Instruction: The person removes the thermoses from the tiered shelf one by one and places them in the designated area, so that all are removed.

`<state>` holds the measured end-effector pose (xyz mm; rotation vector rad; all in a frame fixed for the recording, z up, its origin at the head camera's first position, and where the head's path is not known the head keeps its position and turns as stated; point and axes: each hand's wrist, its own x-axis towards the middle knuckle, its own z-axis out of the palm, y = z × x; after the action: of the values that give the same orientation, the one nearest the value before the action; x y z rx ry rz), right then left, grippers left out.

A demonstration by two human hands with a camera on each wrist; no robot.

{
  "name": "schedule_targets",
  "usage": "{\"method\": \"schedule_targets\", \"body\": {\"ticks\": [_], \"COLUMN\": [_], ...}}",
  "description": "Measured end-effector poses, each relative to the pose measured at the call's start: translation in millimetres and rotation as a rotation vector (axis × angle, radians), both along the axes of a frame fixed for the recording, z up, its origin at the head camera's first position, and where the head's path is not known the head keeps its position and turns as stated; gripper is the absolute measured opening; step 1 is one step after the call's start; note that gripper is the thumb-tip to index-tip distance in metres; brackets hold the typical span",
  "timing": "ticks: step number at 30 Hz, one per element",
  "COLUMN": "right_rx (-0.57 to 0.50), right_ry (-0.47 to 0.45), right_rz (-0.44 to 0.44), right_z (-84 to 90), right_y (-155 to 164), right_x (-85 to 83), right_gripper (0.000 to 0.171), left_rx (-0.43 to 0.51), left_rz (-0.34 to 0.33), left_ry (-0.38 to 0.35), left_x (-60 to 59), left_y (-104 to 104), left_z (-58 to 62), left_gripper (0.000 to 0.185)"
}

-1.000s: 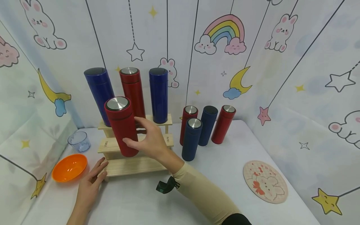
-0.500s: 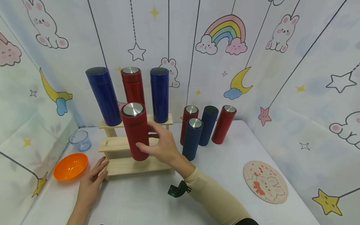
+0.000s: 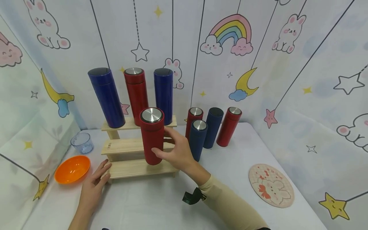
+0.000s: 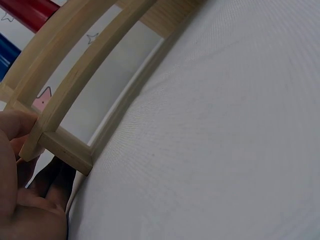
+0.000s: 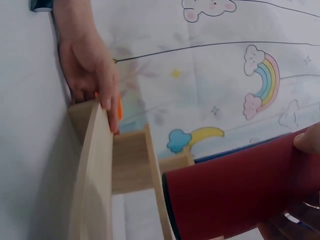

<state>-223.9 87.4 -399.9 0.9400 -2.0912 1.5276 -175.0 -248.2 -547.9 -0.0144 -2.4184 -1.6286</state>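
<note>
My right hand (image 3: 180,154) grips a red thermos flask (image 3: 150,139) with a steel lid, thumb in front and fingers behind. The flask is upright and overlaps the lower and middle steps of the wooden display rack (image 3: 126,171) in the head view; its base shows clear of the shelf in the right wrist view. My left hand (image 3: 91,188) holds the left end of the rack's bottom step, fingers (image 5: 111,110) over the board. On the top step stand a blue flask (image 3: 107,99), a red flask (image 3: 136,95) and another blue flask (image 3: 164,95).
Several flasks stand on the white table right of the rack, including a dark blue flask (image 3: 198,140) and a red flask (image 3: 229,127). An orange bowl (image 3: 72,170) and a clear cup (image 3: 82,142) sit at left. A round bunny mat (image 3: 271,186) lies at right.
My right hand has carried the red flask rightward and slightly lower, from the rack's left part to its right part. My left hand has stayed at the rack's left end.
</note>
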Motion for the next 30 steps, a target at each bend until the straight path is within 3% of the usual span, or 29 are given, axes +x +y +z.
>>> {"method": "schedule_targets", "body": {"ticks": [16, 30], "right_rx": [0.024, 0.025], "right_ry": [-0.042, -0.037], "right_rz": [-0.074, -0.100], "right_z": [-18.6, -26.6], "right_y": [34.1, 60.2], "right_x": [14.9, 22.0], "right_gripper": [0.060, 0.059], "left_rx": [0.023, 0.048], "left_rz": [-0.009, -0.018], "left_ry": [-0.014, 0.046], "left_x": [-0.7, 1.1], "left_y": [0.8, -0.8], "left_z": [1.0, 0.1], "left_gripper": [0.045, 0.043]}}
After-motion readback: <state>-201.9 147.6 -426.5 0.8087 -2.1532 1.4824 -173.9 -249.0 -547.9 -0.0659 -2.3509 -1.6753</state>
